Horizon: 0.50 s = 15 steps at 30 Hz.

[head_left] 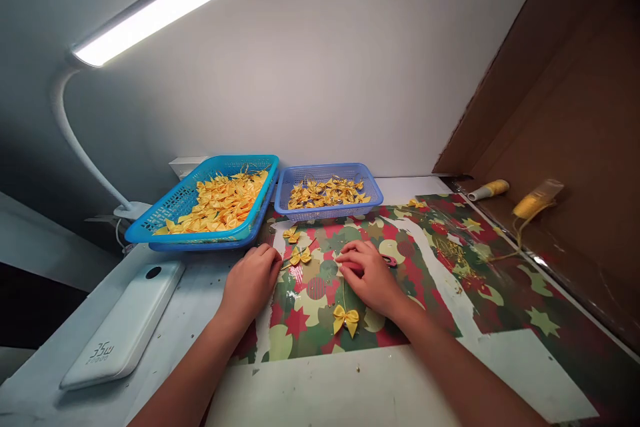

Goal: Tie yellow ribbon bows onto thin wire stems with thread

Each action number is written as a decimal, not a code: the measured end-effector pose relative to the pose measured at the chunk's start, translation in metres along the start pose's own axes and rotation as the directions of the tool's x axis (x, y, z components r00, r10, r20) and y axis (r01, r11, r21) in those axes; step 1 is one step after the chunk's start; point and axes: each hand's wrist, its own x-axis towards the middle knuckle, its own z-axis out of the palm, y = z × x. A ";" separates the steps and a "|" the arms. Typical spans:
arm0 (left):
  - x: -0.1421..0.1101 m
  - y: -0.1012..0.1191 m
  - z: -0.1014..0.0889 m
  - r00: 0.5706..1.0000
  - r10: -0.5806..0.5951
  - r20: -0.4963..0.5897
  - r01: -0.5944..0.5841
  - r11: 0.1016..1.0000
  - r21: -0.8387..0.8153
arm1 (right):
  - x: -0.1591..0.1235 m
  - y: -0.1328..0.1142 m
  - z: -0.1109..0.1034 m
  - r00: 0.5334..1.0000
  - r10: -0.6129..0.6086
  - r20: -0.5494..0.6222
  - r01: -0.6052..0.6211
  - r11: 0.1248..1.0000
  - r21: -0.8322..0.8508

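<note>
My left hand (253, 278) rests at the left of the camouflage-patterned sheet (305, 340), its fingers curled together. Its fingertips are beside a yellow ribbon bow (300, 256) whose thin cord reaches toward them; what they grip is hidden. A second bow (291, 235) lies just behind that one. My right hand (367, 278) is closed, thumb and fingers pinching the upper end of a thin cord that runs down to another yellow bow (346, 320), lying toward me. Under the right hand shows part of a red-handled tool (389, 260), mostly covered.
A turquoise basket (145, 230) heaped with yellow bows stands back left, beside a purple basket (375, 197) with more. A white power bank (125, 327) lies left. Thread spools (493, 189) and loose gold cord (453, 253) are at right, near a cardboard wall (565, 93). A lamp (190, 3) hangs above.
</note>
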 end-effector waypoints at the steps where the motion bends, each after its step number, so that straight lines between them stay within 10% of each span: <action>1: 0.000 0.000 0.001 1.000 0.002 -0.005 -0.002 1.000 0.000 | -0.002 -0.001 -0.003 0.997 -0.070 0.026 0.073 0.988 -0.139; 6: 0.000 0.000 0.004 0.992 0.006 -0.126 -0.020 0.994 -0.111 | -0.006 0.000 -0.013 0.988 -0.094 0.127 0.145 0.855 -0.498; 15: -0.004 0.018 -0.004 0.965 -0.144 -0.219 0.033 0.894 -0.446 | 0.009 0.012 -0.003 0.977 -0.205 0.066 0.205 0.794 -0.573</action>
